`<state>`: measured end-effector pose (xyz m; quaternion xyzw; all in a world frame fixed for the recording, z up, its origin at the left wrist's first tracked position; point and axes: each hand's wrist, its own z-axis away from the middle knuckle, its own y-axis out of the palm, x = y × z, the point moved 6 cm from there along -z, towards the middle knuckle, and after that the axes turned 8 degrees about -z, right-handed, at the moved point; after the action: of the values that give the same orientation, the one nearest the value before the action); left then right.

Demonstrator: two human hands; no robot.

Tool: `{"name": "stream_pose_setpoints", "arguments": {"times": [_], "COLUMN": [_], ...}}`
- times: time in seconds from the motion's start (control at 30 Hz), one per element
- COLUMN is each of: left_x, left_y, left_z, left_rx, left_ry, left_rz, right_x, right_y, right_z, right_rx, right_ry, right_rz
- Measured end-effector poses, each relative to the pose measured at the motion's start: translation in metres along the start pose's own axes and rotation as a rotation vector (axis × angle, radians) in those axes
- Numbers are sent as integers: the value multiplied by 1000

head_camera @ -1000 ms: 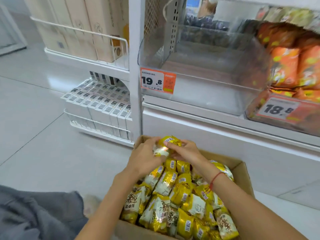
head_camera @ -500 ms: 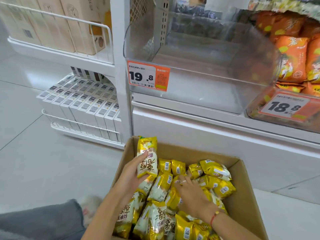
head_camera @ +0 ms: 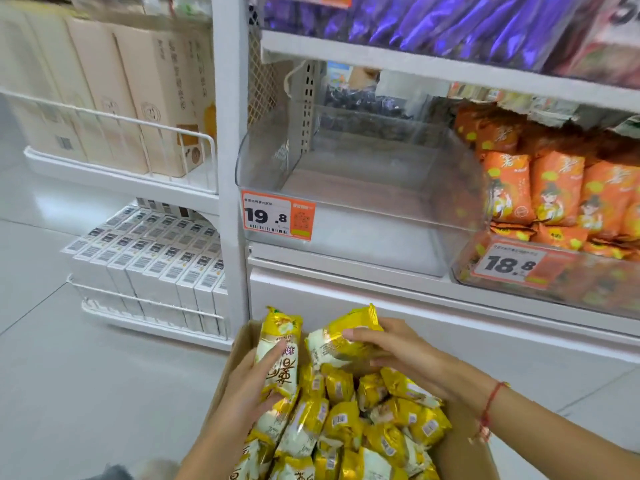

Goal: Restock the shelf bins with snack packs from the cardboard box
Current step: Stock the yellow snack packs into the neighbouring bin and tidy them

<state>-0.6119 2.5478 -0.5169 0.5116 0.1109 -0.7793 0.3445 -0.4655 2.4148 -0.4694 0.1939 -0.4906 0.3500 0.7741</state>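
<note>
Left hand grips an upright yellow snack pack, fingers curled round its left edge and thumb across the front; pack stands at the box's far-left corner, top end clear above the hand. Right hand holds a second yellow pack, thumb on top, fingers curled underneath; this pack lies tilted, sticks out left of the hand, and sits just beside the left-hand pack, apart by a narrow gap. Both held packs are raised above the heap of yellow packs filling the cardboard box. Box sits on the floor right below the shelf, its far edge near the white shelf base. Red string bracelet on the right wrist.

Above and behind the hands: clear plastic bin with nothing visible inside, orange price tag 19.8 on its front left. Neighbouring bin to the right holds orange snack packs, tag 18.8 on front. Purple packs on the shelf above. Left unit: beige cartons on the upper wire shelf, white boxes with barcodes on the lower one. Grey floor tiles to the left.
</note>
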Motion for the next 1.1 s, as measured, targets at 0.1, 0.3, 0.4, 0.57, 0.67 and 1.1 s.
{"name": "stream_pose_setpoints", "arguments": {"times": [0.1,0.3,0.4,0.57,0.67,1.1], "left_x": [-30,-70,-92,-150,-196,-269], "left_y": [20,35,38,37,24,-20], "left_z": [10,25,29,27,25,-26], "left_rx": [-29,-79,-65,61,136,-401], "left_ry": [101,218,227,226,286,986], "left_rz": [-29,-73,-106,-114,-139,-573], "right_x": [28,79,107,152,169,262], "right_y": [5,21,23,10,-5,-29], "right_z": [13,41,55,65,57,-69], "right_rx": [-66,228,234,-16,-122,-279], "right_ry": [-66,-139,-326,-583,-607,-377], "right_rz": [-135,-158,45,123,51,281]}}
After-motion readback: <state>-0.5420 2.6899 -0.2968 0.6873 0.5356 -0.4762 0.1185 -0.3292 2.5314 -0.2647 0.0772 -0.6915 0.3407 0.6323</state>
